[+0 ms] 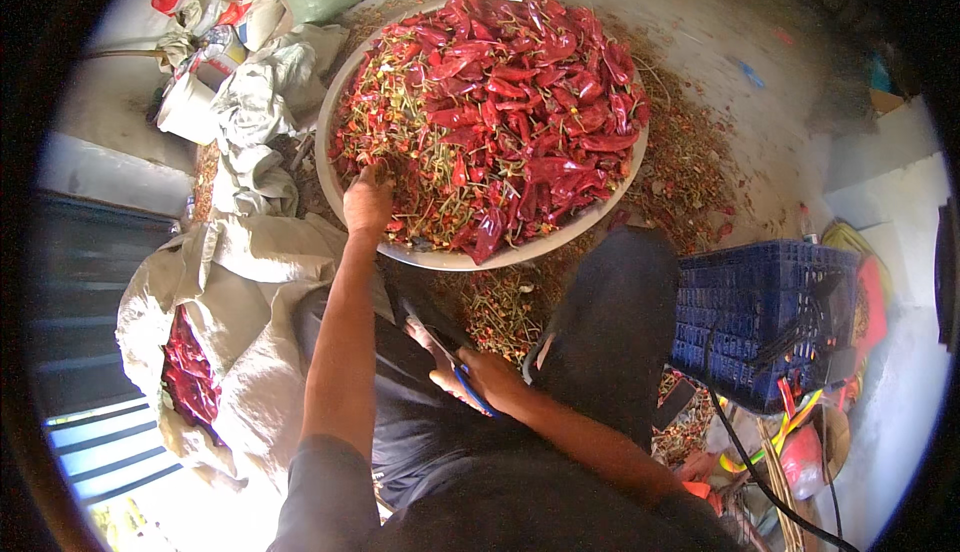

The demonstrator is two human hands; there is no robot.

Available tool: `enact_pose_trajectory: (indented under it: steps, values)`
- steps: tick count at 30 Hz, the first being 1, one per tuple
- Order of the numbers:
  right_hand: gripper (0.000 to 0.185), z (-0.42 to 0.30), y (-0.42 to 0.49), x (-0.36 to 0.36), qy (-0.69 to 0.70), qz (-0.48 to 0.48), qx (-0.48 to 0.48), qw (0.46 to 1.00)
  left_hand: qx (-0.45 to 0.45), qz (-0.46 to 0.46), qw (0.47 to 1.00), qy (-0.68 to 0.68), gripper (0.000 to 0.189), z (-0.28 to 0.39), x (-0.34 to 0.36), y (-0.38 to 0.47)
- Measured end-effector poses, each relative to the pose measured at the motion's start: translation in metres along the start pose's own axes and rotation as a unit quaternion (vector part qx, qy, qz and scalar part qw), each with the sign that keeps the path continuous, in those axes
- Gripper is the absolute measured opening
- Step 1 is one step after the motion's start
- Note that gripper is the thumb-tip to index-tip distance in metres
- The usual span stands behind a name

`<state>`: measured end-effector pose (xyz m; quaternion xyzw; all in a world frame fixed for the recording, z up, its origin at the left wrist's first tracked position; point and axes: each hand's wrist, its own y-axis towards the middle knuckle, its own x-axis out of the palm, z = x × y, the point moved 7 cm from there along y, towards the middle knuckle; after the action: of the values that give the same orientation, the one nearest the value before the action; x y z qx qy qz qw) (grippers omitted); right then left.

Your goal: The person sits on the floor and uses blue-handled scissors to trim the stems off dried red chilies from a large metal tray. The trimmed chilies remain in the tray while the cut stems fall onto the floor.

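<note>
A wide round metal basin (517,248) holds a heap of dried red chili peppers (517,87), with cut stems and small pepper bits (420,154) piled on its left side. My left hand (367,203) reaches over the basin's left rim, its fingertips down in the stems and bits; whether they grip anything is hidden. Over my lap, my right hand (480,383) holds blue-handled scissors (472,387), the blades directed up and to the left. Below the basin, between my legs, more stems and scraps (506,312) lie on the floor.
At the left an open white woven sack (247,372) contains red peppers (191,372). A white bucket (187,109) and crumpled sacks stand at upper left. A blue plastic crate (765,319) is at my right, with a black cable (742,454) beside it. Scraps litter the floor right of the basin.
</note>
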<state>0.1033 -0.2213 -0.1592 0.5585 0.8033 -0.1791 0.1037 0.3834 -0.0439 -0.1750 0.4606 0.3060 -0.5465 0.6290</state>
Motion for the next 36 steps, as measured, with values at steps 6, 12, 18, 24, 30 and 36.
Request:
enact_pose_trajectory:
  steps: [6, 12, 18, 24, 30, 36]
  values:
    - [0.031, 0.001, -0.001, -0.004, 0.002, -0.037, 0.035, 0.999, -0.039, -0.040, 0.998, 0.034, 0.041, -0.007, 0.020, 0.024]
    - [0.027, 0.012, 0.001, 0.034, 0.154, -0.076, 0.035, 0.985, -0.047, -0.079, 0.959, 0.267, 0.013, 0.015, 0.010, 0.039]
    - [0.030, 0.005, 0.003, 0.026, 0.066, -0.105, 0.109, 0.986, -0.021, -0.147, 0.983, -0.113, 0.088, 0.067, 0.012, 0.007]
    - [0.024, 0.038, 0.001, 0.035, 0.085, -0.075, 0.066, 0.991, 0.040, -0.263, 0.958, -0.107, 0.102, 0.089, 0.004, -0.004]
    - [0.020, 0.014, -0.001, 0.042, 0.150, -0.088, 0.069, 0.982, 0.072, -0.135, 0.988, 0.002, 0.075, 0.076, 0.034, -0.032]
    - [0.034, 0.016, -0.004, 0.075, 0.068, -0.185, 0.143, 0.970, 0.093, -0.156, 0.974, 0.132, 0.043, 0.014, 0.061, -0.043]
